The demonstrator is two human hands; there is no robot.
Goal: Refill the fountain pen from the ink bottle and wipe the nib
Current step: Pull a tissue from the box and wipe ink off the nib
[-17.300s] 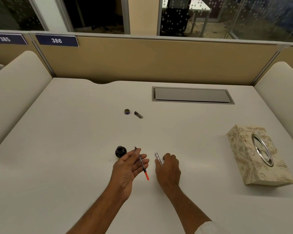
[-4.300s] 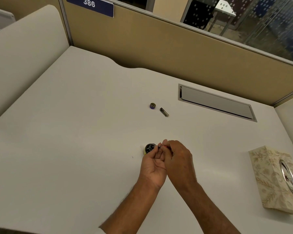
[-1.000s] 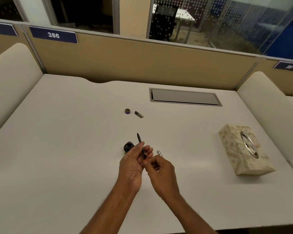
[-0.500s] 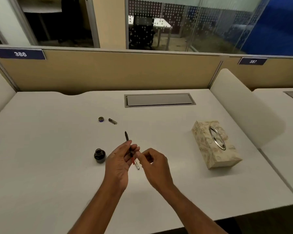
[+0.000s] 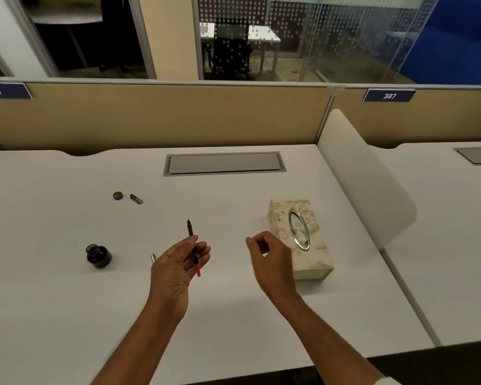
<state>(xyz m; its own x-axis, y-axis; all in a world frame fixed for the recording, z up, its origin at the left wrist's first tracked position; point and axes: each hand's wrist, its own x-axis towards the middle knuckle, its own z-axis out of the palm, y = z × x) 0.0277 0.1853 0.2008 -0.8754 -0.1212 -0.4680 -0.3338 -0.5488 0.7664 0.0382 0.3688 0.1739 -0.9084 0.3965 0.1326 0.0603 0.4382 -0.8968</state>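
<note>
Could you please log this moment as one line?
left hand: grips black fountain pen with red end, tip up | right hand: curled, empty, near cream patterned tissue box | open black ink bottle: on white desk

Dim, warm, even light from overhead covers the desk. The tissue box and ink bottle cast only faint, soft shadows. Hazy reflections veil the glass at upper right. Straight edges bow toward the frame's sides. The right hand looks slightly smeared.

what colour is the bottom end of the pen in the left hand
Red: the pen end pokes out below the left hand; head view.
</note>
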